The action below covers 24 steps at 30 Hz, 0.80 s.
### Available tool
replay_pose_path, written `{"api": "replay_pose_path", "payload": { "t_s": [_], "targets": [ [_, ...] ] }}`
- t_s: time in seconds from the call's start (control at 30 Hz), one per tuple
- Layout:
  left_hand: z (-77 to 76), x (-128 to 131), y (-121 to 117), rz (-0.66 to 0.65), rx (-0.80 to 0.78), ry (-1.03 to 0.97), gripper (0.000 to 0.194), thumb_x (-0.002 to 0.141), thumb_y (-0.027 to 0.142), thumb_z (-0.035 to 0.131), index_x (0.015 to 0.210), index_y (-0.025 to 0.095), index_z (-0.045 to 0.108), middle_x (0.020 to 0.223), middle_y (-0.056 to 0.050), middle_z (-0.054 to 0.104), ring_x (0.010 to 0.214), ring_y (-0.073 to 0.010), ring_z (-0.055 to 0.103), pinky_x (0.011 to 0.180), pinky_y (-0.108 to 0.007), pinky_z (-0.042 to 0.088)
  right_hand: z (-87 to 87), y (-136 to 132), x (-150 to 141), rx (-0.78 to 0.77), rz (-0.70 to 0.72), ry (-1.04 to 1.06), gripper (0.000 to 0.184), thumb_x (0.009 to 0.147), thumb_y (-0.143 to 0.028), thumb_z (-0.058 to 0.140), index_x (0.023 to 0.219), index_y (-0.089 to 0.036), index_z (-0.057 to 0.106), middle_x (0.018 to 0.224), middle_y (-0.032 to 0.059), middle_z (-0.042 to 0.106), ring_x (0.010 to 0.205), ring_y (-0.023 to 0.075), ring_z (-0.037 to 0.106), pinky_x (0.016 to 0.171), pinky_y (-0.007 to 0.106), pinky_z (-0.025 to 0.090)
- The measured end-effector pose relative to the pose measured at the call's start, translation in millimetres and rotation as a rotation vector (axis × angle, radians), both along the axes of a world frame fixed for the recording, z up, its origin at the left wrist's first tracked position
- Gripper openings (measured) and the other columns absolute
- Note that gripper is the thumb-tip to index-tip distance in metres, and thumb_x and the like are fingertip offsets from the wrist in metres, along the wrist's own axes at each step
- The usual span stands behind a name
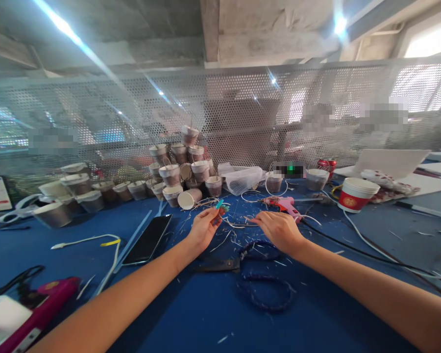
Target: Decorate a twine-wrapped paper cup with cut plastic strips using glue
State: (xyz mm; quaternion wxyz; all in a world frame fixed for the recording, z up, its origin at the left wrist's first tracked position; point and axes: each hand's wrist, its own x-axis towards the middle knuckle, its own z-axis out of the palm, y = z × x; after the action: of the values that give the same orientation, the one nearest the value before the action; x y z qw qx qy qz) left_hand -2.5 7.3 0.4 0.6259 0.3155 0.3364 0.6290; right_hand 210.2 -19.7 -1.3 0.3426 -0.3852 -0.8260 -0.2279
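Over the middle of the blue table, my left hand (206,224) pinches a small teal-green piece (223,208) with a brownish lower part; its exact kind is too small to tell. My right hand (278,230) is a short way to the right, fingers closed in a pinch, and whatever is in them cannot be made out. Below the hands lie large scissors (220,265) with dark wrapped handles, blades pointing left. A pink glue gun (287,205) rests just behind my right hand. Thin white scraps (222,241) are scattered under and between the hands.
Small brown pots with whitish rims (169,172) are stacked at the back. A black phone (149,240) lies left of my left hand. Right stand a red-and-white paper cup (357,196) and a red can (327,167). Cables (367,247) cross the right side; a magenta power strip (51,306) is front left.
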Motion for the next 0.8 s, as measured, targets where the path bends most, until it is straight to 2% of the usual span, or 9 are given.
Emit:
{"api": "replay_pose_path", "payload": {
  "t_s": [0.43,0.67,0.8],
  "targets": [
    [-1.1,0.1,-1.2,-0.035,0.029,0.028,0.013,0.053,0.015,0.076,0.058,0.013,0.064,0.065,-0.004,0.069,0.066,-0.0116,0.061,0.061,-0.022,0.042,-0.4,0.0,-2.4,-0.029,-0.052,-0.048,0.026,0.089,-0.016,0.035,0.071,-0.015,0.053,0.057,0.0007,0.06,0.055,0.0118,0.057,0.052,0.022,0.03],
    [-0.2,-0.9,-0.7,0.012,0.005,0.003,0.011,0.055,0.015,0.074,0.058,0.014,0.064,0.063,-0.002,0.067,0.063,-0.0106,0.06,0.06,-0.022,0.041,0.0,-0.6,-3.3,-0.031,-0.015,-0.011,0.03,0.09,-0.036,0.038,0.075,-0.015,0.055,0.062,0.0013,0.062,0.059,0.0114,0.059,0.053,0.021,0.032],
    [-1.9,-1.4,0.9,0.008,0.013,0.012,0.011,0.055,0.015,0.074,0.057,0.014,0.063,0.063,-0.002,0.068,0.064,-0.0113,0.06,0.06,-0.022,0.041,-2.2,0.1,-1.1,-0.062,-0.023,-0.01,0.031,0.091,-0.032,0.036,0.076,-0.014,0.056,0.064,0.0023,0.064,0.06,0.0109,0.06,0.053,0.021,0.032]
  ]
}}
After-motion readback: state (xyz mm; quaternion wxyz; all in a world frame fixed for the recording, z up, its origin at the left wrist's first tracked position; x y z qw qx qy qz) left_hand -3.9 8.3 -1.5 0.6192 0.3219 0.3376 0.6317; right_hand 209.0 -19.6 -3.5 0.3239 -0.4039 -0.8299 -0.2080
